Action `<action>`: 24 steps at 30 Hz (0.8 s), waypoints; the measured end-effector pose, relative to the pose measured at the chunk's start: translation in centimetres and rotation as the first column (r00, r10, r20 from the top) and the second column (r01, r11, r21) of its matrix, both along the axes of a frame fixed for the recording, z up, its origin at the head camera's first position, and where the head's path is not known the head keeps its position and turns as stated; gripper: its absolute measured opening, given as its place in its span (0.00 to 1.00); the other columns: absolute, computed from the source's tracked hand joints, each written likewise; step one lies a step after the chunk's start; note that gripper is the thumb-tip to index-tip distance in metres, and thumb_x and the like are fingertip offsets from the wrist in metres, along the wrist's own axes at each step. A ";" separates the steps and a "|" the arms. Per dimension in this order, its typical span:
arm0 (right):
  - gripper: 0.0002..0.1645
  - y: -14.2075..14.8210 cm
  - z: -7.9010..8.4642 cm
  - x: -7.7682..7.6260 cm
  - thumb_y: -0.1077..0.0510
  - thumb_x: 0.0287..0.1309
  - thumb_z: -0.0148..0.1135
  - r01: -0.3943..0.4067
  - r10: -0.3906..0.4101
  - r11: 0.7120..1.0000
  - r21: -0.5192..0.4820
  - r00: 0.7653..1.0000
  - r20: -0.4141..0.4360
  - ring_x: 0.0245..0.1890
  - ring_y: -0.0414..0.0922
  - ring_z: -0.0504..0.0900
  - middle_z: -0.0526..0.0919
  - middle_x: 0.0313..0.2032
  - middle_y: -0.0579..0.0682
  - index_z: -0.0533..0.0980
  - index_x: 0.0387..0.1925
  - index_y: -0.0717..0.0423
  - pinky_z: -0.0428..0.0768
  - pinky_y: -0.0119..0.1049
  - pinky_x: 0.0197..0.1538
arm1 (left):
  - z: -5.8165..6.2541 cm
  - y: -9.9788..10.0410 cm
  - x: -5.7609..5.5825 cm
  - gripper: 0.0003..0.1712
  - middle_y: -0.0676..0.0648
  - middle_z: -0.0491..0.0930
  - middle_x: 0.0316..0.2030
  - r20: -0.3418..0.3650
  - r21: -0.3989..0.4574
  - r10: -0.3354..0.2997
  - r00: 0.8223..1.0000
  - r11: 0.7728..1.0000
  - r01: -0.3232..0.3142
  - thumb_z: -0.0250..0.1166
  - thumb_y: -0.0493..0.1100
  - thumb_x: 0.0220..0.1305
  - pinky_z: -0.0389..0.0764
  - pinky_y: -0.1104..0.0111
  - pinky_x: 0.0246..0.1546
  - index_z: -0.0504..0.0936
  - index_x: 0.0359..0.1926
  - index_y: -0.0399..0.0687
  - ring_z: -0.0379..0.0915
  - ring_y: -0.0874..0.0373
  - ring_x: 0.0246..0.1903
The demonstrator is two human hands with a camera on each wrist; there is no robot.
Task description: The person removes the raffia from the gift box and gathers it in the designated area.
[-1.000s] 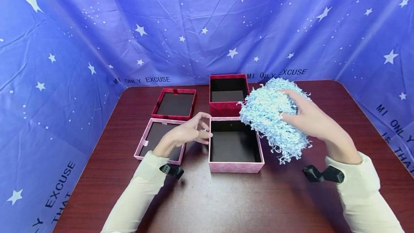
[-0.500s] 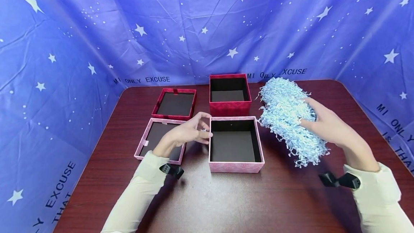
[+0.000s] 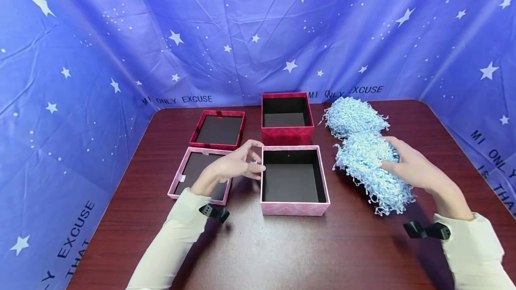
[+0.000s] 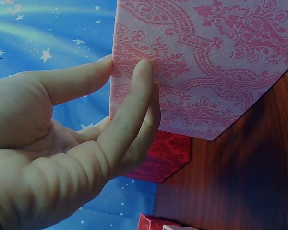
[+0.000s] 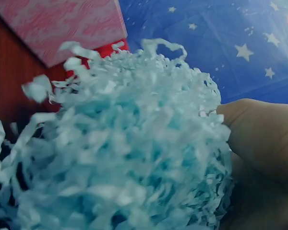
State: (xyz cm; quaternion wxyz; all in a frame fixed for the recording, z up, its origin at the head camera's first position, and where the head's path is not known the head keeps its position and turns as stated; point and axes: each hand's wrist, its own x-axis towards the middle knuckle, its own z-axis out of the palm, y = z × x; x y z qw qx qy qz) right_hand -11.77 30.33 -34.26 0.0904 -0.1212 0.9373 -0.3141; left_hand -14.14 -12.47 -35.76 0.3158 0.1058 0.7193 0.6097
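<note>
My left hand holds the left wall of an open pink box. In the left wrist view, the thumb reaches the rim of the patterned pink wall, while other fingers lie along its outer face. My right hand grips a fluffy bundle of light blue shredded paper to the right of that box. The right wrist view is largely filled by the shredded paper, with part of the hand at its right; most fingertips are hidden.
Behind the pink box stands an open red box. To the left lie a red lid and a pink lid, both hollow side up. A second blue shredded-paper bundle sits at the back right, before the starry blue cloth.
My right hand has moved right and toward me with the shredded paper, away from the boxes, then lower beside the second bundle. The left hand stays at the pink box.
</note>
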 end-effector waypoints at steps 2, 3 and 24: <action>0.42 0.2 -0.4 0.0 0.59 0.61 0.59 -0.018 0.018 1.000 0.006 1.000 0.001 0.65 0.70 0.54 0.56 0.66 0.72 0.50 0.69 0.68 0.59 0.70 0.59 | 0.0 0.0 0.0 0.36 0.39 0.65 0.42 0.004 0.001 0.002 1.000 1.000 -0.002 0.61 0.27 0.60 0.82 0.53 0.46 0.54 0.64 0.46 0.77 0.33 0.44; 0.41 0.3 -0.5 0.0 0.60 0.61 0.59 -0.025 0.025 1.000 0.011 1.000 -0.002 0.65 0.70 0.55 0.56 0.66 0.73 0.51 0.69 0.68 0.59 0.69 0.58 | 0.0 0.0 0.1 0.36 0.39 0.65 0.42 0.004 0.001 0.002 1.000 1.000 -0.002 0.61 0.27 0.60 0.82 0.52 0.47 0.54 0.64 0.46 0.77 0.33 0.44; 0.41 1.3 -2.6 -0.3 0.63 0.54 0.62 -0.059 0.059 0.991 0.119 0.998 0.001 0.57 0.70 0.61 0.62 0.57 0.77 0.55 0.65 0.72 0.64 0.67 0.54 | -0.1 0.0 -0.1 0.36 0.39 0.65 0.42 0.001 0.000 -0.010 1.000 1.000 0.010 0.60 0.27 0.61 0.81 0.51 0.47 0.53 0.65 0.45 0.76 0.32 0.46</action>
